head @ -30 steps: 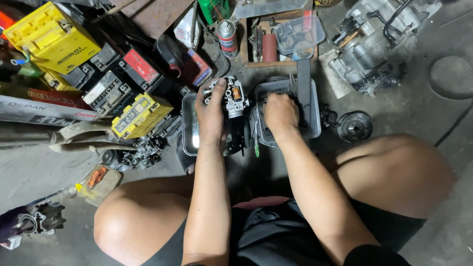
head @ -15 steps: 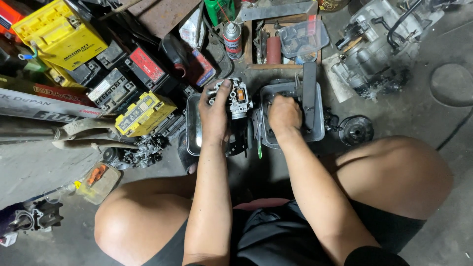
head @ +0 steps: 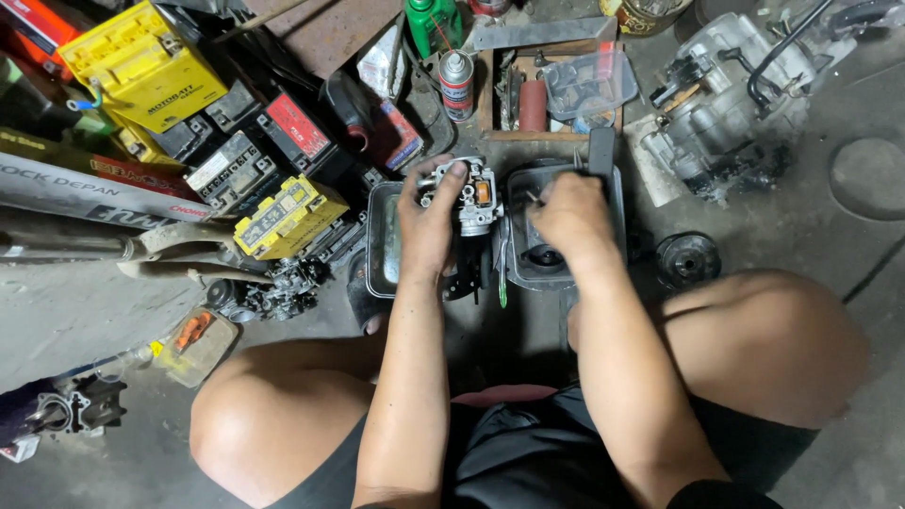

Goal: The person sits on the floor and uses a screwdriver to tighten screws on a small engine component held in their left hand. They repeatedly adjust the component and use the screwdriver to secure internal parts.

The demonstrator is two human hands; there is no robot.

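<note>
Head view shows a small metal carburettor (head: 468, 196) clamped in the left hand (head: 426, 231), fingers curled round its left side and the thumb pressed over its top, so the part sits just beyond the fingertips, raised above a rectangular metal tray (head: 381, 247) that lies under the palm. Right of those fingers, the right hand (head: 569, 219) hangs over a grey plastic tray (head: 528, 269); its fingers are bunched together, pinching a thin metal tool (head: 534, 198) whose tip points toward the carburettor, though how firmly they close on it cannot be told. Beyond both sets of fingertips stands a spray can (head: 457, 83) and a wooden box (head: 551, 90) of small parts. Far out to the left of the left fingers lie yellow batteries (head: 141, 64); to the right of the right fingers rests an engine block (head: 721, 108) and a round black part (head: 687, 258) on the concrete floor (head: 75, 330).
</note>
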